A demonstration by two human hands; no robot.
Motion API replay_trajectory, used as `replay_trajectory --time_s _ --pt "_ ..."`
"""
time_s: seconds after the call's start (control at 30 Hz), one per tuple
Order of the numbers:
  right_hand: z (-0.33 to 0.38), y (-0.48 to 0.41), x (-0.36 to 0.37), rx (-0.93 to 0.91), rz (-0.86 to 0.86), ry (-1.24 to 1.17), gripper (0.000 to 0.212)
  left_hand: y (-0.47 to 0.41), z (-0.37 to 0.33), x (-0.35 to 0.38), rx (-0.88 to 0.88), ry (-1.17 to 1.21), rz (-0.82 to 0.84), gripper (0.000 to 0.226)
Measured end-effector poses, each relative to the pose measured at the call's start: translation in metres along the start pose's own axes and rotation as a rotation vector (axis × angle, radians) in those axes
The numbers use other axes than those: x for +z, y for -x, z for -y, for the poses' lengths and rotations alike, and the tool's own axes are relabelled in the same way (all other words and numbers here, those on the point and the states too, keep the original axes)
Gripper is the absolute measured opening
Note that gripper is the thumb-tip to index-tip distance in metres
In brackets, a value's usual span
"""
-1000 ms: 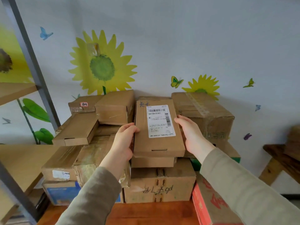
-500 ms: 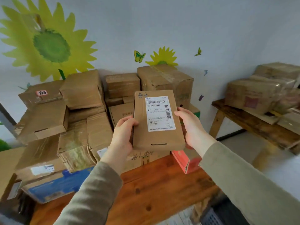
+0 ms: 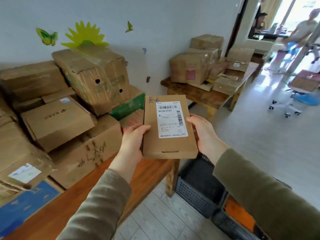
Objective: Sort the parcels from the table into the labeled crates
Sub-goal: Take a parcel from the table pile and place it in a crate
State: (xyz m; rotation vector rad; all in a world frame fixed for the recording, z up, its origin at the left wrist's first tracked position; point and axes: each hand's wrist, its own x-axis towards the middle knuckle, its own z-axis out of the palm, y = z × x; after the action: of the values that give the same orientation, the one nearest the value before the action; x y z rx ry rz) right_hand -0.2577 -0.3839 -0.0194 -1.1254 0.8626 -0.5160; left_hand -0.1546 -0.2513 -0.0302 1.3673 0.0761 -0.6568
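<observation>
I see both hands up in front of me with 1 flat parcel [image 3: 169,146] between them, a slim rectangular box of smooth brown cardboard with crisp edges and a slot tab near its close end. The left hand [image 3: 134,141] grips the long left edge, thumb curled over the top face. The right hand [image 3: 204,134] clasps the right edge the same way. A glossy white shipping label [image 3: 171,119] with barcodes covers the upper right of the face, and dark handwriting sits above it.

The parcel is in the air, over the corner of the orange-brown wooden table [image 3: 97,184] and above a black plastic crate [image 3: 199,193] with mesh walls on the pale plank floor. To my left, on the table, is a heap of cardboard boxes [image 3: 58,122], creased, dented and taped. The big one [image 3: 93,75] has 2 round holes.
</observation>
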Motion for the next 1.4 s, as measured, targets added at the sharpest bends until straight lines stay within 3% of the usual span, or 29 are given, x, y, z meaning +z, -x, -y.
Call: replay_trajectory --time_s 0.2,0.3,0.6,0.83,1.07,1.4 --pt "0.012 -0.026 -0.107 -0.001 -0.146 -0.042 0.021 0.001 0.045 0.103 -0.088 -0.088 0.128 0.010" --pt "0.021 -0.041 -0.164 0.019 -0.186 -0.078 0.018 0.001 0.069 0.160 -0.109 -0.126 0.184 0.024" --pt "0.034 -0.070 -0.313 0.064 -0.329 -0.185 0.032 0.011 0.138 0.303 -0.192 -0.212 0.345 0.032" --pt "0.033 -0.090 -0.393 0.085 -0.470 -0.262 0.032 0.004 0.181 0.385 -0.270 -0.315 0.468 0.008" --pt "0.026 -0.135 -0.455 0.099 -0.602 -0.299 0.030 -0.038 0.232 0.456 -0.394 -0.376 0.612 0.043" --pt "-0.019 -0.223 -0.516 0.254 -0.765 -0.330 0.026 -0.114 0.305 0.529 -0.562 -0.508 0.692 0.053"
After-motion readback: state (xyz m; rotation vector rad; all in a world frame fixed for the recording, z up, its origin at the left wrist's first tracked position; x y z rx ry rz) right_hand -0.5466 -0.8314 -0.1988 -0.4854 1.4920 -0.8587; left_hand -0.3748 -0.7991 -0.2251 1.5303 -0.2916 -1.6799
